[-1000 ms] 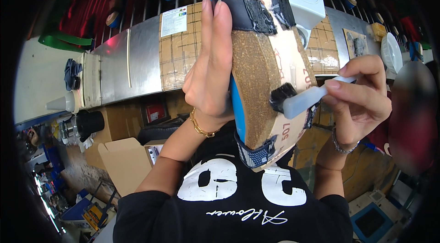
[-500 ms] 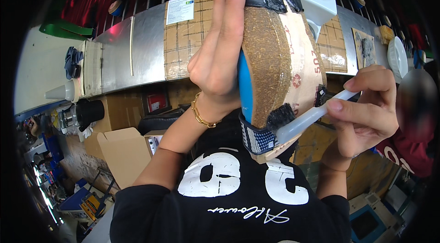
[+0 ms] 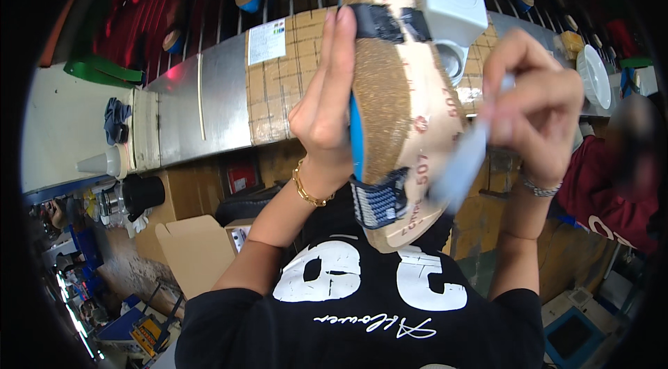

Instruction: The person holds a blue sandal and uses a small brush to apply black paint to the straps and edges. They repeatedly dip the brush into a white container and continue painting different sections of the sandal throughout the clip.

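Observation:
A sandal sole (image 3: 383, 105) on a blue last is held bottom up in front of my chest. Cork covers much of its underside, with a pale printed strip down the middle. Dark strap ends (image 3: 383, 23) are folded over it at the far part, and a blue-and-white woven strap (image 3: 379, 202) wraps the near end. My left hand (image 3: 323, 108) is closed around its left side, fingers stretched along the edge. In my right hand (image 3: 539, 101), thumb and fingers pinch a translucent white plastic tool (image 3: 463, 171), smeared by motion. Its broad end overlaps the sole's near right edge; contact cannot be told.
Beyond the sole, a white plastic dispenser (image 3: 454, 4) stands on cardboard (image 3: 278, 101) over a metal bench (image 3: 174, 108). A white bowl (image 3: 593, 77) lies farther right. A person in a maroon sleeve (image 3: 602, 181) is close on the right. An open carton (image 3: 191, 251) stands lower left.
The sole has come down and turned, so its far rounded end and more of its underside show. My right hand has risen, moving the tool off the near strap end toward the sole's right edge.

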### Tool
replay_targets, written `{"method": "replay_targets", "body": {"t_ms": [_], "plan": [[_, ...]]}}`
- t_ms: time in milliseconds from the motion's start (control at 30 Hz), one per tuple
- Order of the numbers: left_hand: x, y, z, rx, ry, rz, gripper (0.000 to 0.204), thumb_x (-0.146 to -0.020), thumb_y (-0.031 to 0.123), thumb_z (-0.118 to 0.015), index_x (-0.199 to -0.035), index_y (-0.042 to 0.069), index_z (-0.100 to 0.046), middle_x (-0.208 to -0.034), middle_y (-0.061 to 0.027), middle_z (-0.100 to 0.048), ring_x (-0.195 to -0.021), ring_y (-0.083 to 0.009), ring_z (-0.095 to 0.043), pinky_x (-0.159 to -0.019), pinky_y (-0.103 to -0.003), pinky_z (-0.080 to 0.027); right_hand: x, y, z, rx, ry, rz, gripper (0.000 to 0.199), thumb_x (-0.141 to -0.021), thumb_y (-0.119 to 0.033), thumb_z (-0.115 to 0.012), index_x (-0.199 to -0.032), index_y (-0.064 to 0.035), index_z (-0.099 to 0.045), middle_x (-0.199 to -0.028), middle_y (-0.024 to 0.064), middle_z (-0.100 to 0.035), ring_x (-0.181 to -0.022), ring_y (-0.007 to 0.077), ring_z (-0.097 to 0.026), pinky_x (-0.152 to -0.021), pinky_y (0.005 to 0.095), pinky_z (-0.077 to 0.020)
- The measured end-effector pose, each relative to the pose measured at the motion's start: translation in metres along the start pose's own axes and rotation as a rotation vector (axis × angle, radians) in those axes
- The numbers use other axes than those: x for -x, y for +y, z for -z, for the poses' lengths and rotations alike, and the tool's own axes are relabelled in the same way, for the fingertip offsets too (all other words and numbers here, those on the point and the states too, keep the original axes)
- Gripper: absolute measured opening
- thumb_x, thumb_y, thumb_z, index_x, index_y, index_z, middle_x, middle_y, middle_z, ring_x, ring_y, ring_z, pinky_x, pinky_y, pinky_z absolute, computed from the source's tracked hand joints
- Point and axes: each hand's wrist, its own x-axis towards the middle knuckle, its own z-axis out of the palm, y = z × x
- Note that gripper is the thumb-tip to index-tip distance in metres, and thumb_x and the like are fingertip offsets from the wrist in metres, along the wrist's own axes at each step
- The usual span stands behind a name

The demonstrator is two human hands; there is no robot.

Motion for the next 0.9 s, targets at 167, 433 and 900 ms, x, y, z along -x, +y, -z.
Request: {"method": "replay_targets", "body": {"t_ms": [167, 433, 900], "plan": [[-0.001, -0.007, -0.004, 0.075, -0.010, 0.131, 0.079, -0.074, 0.016, -0.086, -0.139, -0.013, -0.052, -0.136, -0.0302, -0.059, -0.113, -0.0363, -0.069, -0.085, -0.037, -0.061, 0.000, 0.019, -0.016, 0.543, 0.301, 0.013, 0.019, -0.078, -0.001, -0.080, -0.096, -0.0067, -0.082, -0.079, 0.0022, -0.062, -0.073, 0.0114, -0.055, -0.067, 0.0254, -0.0427], [0.000, -0.024, -0.002, -0.012, -0.016, 0.131, 0.084, -0.073, 0.016, -0.087, -0.143, -0.011, -0.049, -0.137, -0.0315, -0.057, -0.120, -0.0392, -0.064, -0.088, -0.039, -0.061, 0.033, -0.018, -0.032, 0.225, 0.277, -0.287, 0.016, -0.077, 0.000, -0.079, -0.093, -0.0025, -0.081, -0.078, 0.0021, -0.058, -0.075, 0.0110, -0.053, -0.068, 0.0234, -0.0399], [-0.005, -0.022, -0.006, -0.069, 0.077, 0.023, 0.078, -0.073, 0.011, -0.085, -0.144, -0.001, -0.055, -0.111, -0.0135, -0.076, -0.072, -0.0144, -0.070, -0.062, -0.026, -0.055, 0.023, -0.018, -0.038, 0.617, 0.291, 0.055, 0.034, -0.060, 0.002, -0.085, -0.091, -0.0123, -0.084, -0.085, 0.0037, -0.059, -0.070, 0.0123, -0.054, -0.062, 0.0226, -0.0399]]}}
